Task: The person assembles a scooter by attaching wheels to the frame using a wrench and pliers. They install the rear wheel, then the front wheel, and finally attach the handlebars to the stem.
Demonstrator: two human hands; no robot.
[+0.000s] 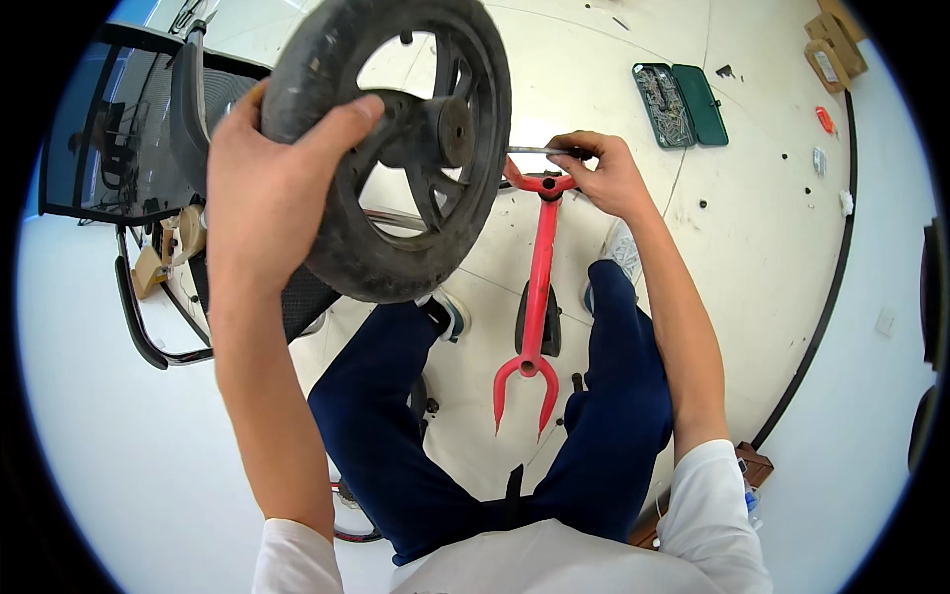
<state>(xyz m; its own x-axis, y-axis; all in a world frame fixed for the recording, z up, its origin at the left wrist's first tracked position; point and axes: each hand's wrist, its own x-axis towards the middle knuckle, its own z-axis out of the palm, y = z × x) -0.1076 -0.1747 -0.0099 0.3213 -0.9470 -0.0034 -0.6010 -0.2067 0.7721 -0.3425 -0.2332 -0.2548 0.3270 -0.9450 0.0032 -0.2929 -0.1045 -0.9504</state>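
My left hand point(267, 193) is wrapped round the tyre of a black spoked wheel point(457, 129), its thumb across the rim beside the hub. The wheel is held up at an angle, above the floor. Between the fingers of my right hand point(606, 168) is a thin metal rod point(534, 150), pointing left toward the wheel. Its far end stops at or behind the tyre; I cannot tell which. Below that hand, a red bicycle frame part point(539, 282) with forked ends stands or lies between my legs.
An open green case point(701, 104) of small metal parts lies on the floor. A mesh chair point(139, 139) is at the left. Cardboard boxes point(836, 49) sit at the far right, near a small red item point(824, 120). Part of another wheel point(354, 520) shows at lower left.
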